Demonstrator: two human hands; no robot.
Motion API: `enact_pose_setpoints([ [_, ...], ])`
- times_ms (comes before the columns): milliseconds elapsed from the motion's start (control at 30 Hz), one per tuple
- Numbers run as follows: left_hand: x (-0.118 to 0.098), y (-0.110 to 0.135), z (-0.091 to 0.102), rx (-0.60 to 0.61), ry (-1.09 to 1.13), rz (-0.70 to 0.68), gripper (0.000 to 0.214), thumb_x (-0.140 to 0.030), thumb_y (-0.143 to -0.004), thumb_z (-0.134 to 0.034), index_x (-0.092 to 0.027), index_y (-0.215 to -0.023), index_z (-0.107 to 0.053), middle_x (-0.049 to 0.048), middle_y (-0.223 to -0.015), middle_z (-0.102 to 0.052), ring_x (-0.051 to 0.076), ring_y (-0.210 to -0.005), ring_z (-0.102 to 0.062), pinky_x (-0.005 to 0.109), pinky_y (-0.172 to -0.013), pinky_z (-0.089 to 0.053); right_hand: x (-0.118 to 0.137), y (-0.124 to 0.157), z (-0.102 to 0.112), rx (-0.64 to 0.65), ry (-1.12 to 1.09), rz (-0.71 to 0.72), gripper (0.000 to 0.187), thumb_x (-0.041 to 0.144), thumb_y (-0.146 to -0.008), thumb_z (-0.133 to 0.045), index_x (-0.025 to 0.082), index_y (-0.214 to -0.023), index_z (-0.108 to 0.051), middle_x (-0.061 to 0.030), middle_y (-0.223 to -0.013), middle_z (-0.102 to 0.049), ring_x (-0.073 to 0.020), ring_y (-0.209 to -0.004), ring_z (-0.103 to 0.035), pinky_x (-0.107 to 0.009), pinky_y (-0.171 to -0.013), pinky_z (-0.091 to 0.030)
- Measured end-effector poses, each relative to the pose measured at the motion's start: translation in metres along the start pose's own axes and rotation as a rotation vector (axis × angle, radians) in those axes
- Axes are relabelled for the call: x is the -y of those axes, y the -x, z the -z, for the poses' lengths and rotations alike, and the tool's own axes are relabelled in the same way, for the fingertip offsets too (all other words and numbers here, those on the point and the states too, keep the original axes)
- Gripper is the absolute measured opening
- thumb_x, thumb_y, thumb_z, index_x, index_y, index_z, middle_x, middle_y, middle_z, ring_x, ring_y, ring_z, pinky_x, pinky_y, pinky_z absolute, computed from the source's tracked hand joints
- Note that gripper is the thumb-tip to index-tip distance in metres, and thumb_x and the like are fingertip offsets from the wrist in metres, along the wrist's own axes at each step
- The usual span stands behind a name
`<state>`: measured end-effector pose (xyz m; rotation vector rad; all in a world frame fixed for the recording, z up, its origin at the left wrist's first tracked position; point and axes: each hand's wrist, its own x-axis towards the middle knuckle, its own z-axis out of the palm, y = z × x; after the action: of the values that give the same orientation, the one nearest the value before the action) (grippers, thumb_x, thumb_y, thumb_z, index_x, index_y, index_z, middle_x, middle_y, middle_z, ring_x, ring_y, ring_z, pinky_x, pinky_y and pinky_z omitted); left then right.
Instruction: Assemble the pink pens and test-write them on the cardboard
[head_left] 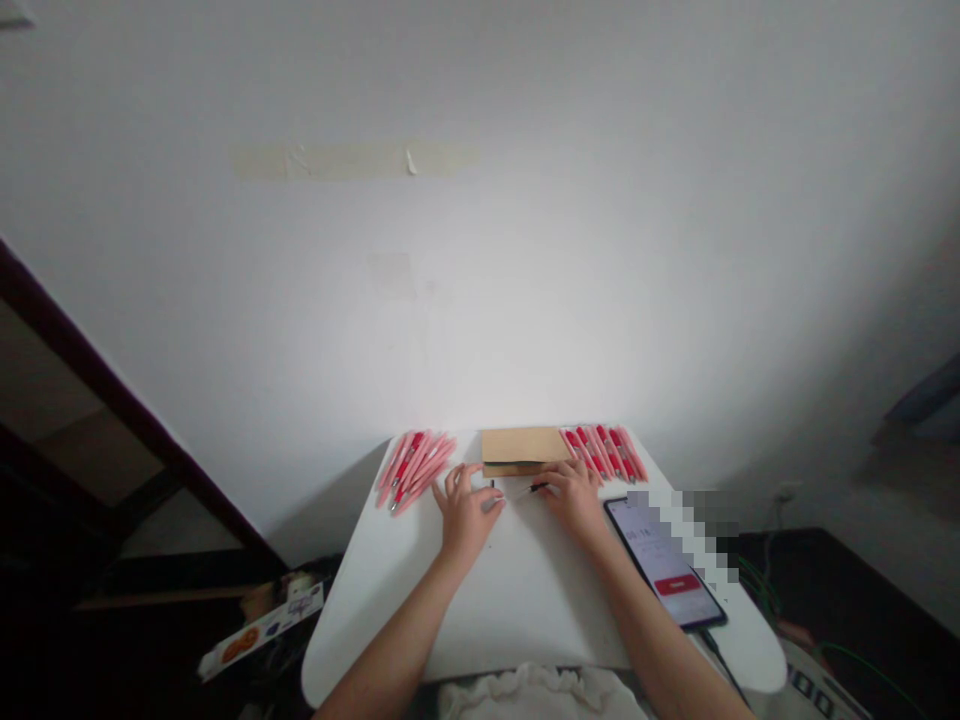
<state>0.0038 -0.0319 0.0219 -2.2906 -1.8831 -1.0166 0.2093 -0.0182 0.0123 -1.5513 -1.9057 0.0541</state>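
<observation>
White table (525, 610), slim straight rod (538, 487), black, pale-ended

Tabletop (525, 605) open between forearms (409, 620), phone (664, 565) at right, probably cardboard (525, 445) ahead

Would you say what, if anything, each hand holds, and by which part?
The right hand grips a slim piece by its dark end; the left hand seems to pinch something too blurred to name.

- Slim pink-and-red plastic pens (604, 453) looked smooth; their silvery tips (394, 506) looked metallic.
- Tan rectangular cardboard piece (523, 445) was matt.
- White rounded-corner tabletop (525, 610) was smooth, semi-matt.
- Black-edged flat phone (656, 555) had glossy glass.
- White wall (540, 260) was matt, its long yellowish tape strip (345, 162) wrinkled.
</observation>
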Motion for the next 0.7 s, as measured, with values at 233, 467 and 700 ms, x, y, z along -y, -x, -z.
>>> enact_pose_setpoints([
  [233, -0.0024, 0.0001, -0.0023, 0.038, -0.016, -0.013, 0.011, -0.028, -0.072, -0.078, -0.037, -0.078, -0.077, -0.0017, -0.136, -0.057, 0.032, -0.129, -0.04, 0.068, -0.11, -0.017, 0.0055, 0.0, 0.0042, 0.013, -0.011, 0.037, 0.018, 0.018, -0.082, -0.067, 0.033, -0.086, -0.076, -0.0011, -0.103, -0.072, -0.0268, -0.109, -0.047, -0.045, -0.094, -0.027],
  [467, -0.0024, 0.0003, -0.0033, 0.037, -0.013, -0.023, 0.007, -0.028, -0.073, -0.077, -0.034, -0.076, -0.077, -0.0004, -0.139, -0.055, 0.033, -0.13, -0.04, 0.069, -0.11, -0.015, 0.0066, 0.0001, 0.0033, 0.014, -0.016, 0.037, 0.019, 0.016, -0.08, -0.069, 0.033, -0.086, -0.076, -0.0001, -0.103, -0.072, -0.0248, -0.107, -0.047, -0.042, -0.094, -0.028],
  [700, -0.0026, -0.0007, -0.0053, 0.0, -0.052, -0.04, 0.004, -0.028, -0.074, -0.076, -0.033, -0.074, -0.076, -0.0014, -0.138, -0.055, 0.033, -0.131, -0.04, 0.069, -0.11, -0.017, 0.0037, -0.0006, 0.0019, -0.004, 0.009, -0.003, 0.017, 0.019, -0.081, -0.069, 0.033, -0.087, -0.076, -0.0005, -0.103, -0.072, -0.0259, -0.109, -0.047, -0.043, -0.094, -0.028],
])
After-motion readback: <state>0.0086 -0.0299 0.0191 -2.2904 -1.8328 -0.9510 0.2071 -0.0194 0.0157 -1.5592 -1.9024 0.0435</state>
